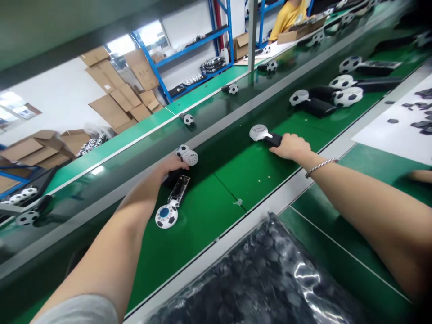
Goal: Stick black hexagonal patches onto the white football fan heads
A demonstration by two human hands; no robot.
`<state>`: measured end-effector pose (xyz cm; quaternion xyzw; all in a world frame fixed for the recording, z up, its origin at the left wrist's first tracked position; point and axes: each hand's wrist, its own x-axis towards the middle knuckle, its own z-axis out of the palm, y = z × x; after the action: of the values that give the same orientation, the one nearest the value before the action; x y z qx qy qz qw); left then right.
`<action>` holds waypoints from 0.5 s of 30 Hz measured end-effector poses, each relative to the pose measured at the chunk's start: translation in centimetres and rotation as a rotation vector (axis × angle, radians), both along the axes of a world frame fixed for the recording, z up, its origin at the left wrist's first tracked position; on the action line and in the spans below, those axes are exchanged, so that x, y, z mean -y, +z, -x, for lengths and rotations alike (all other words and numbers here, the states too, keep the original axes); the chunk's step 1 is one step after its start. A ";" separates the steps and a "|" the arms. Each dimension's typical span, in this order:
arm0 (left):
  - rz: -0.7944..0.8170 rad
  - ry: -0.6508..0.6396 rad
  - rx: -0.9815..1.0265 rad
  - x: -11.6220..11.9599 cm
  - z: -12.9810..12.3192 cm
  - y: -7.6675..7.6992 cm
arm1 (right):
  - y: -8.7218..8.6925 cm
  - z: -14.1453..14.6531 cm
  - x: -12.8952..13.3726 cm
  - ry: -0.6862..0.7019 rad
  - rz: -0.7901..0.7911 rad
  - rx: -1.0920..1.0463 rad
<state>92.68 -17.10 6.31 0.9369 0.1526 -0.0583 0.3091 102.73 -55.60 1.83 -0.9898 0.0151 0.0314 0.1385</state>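
My right hand (292,146) is closed around the black handle of a small handheld fan (259,132), whose round white grille points left over the green belt. At the far side of the belt, my left hand (173,164) is closed on another fan (191,157) with a white grille head. A soccer-ball head (182,150) shows just behind that one; whether my fingers touch it too, I cannot tell. Just below my left hand lies a fan with an opened handle (178,191), its soccer-patterned head (166,216) showing a blue disc.
Several soccer-ball fans (320,107) lie on the belt (232,180) at the right. A plastic bag of dark parts (243,274) is in front of me. Black pieces lie on a white sheet (388,130). Across the line are cartons (118,103), blue shelving and a person in yellow (286,20).
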 end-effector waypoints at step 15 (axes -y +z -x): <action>0.077 0.411 -0.108 5.7 45.3 11.4 | 13.8 34.1 -10.5 0.862 -0.969 -0.944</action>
<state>47.35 -22.77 17.73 0.8690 0.3544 -0.0498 0.3416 68.62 -45.12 15.63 -0.6207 -0.3267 0.5005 0.5074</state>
